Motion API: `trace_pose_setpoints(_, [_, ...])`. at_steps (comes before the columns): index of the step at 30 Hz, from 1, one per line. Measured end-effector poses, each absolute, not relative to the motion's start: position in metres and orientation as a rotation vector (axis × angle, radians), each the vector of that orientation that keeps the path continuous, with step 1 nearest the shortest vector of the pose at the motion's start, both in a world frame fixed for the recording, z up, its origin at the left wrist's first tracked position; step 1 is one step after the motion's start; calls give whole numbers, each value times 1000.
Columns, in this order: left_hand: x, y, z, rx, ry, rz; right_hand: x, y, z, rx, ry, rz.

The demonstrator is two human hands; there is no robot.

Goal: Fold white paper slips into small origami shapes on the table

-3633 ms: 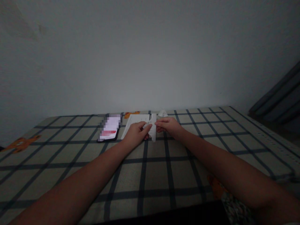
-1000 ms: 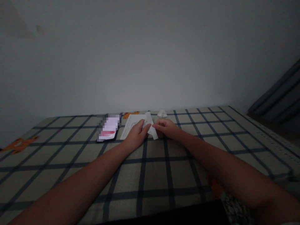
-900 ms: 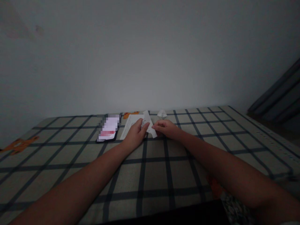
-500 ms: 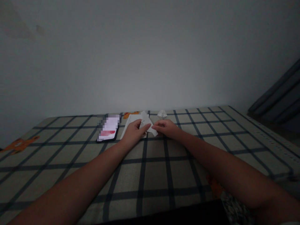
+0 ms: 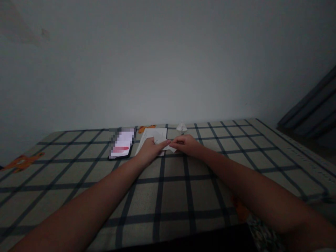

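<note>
Between my two hands is a piece of white paper (image 5: 171, 148), its lower corner showing below the fingertips. My left hand (image 5: 152, 147) grips it from the left, thumb stretched across toward the other hand. Fingers of my right hand (image 5: 184, 142) pinch its right side, close to the left thumb tip. Under and behind the left hand lie flat white sheets (image 5: 157, 131). A small folded white paper piece (image 5: 181, 127) stands just beyond the right hand. The fingers hide much of the held paper.
To the left of the sheets lies a phone (image 5: 123, 143) with its screen lit. A checked cloth (image 5: 173, 189) with orange figures covers the surface. A pale wall (image 5: 168, 70) rises behind it, and dark striped fabric (image 5: 315, 108) hangs at the right.
The upper part of the held paper, which stuck up between the hands, has come down and no longer shows. My left thumb has moved slightly right, up against the right fingertips.
</note>
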State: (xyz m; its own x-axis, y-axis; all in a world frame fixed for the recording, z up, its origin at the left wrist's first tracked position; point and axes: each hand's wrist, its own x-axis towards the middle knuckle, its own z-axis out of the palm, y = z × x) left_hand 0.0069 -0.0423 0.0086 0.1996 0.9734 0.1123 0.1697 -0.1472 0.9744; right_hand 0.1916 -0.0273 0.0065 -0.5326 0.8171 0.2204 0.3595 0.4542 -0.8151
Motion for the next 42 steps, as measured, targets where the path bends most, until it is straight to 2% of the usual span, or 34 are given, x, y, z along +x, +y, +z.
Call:
trace_pose_setpoints(5, [7,-42,8,1384,1116,1184,193,-29,9,-964,-2112,986])
trace_pose_setpoints(23, [9,-36,4,1079,837,1223,195,-23,11,-1020,-1931,1047])
trace_pose_setpoints(42, [4,-29,5,1108,881,1301,196,-17,11,-1013,-1583,1008])
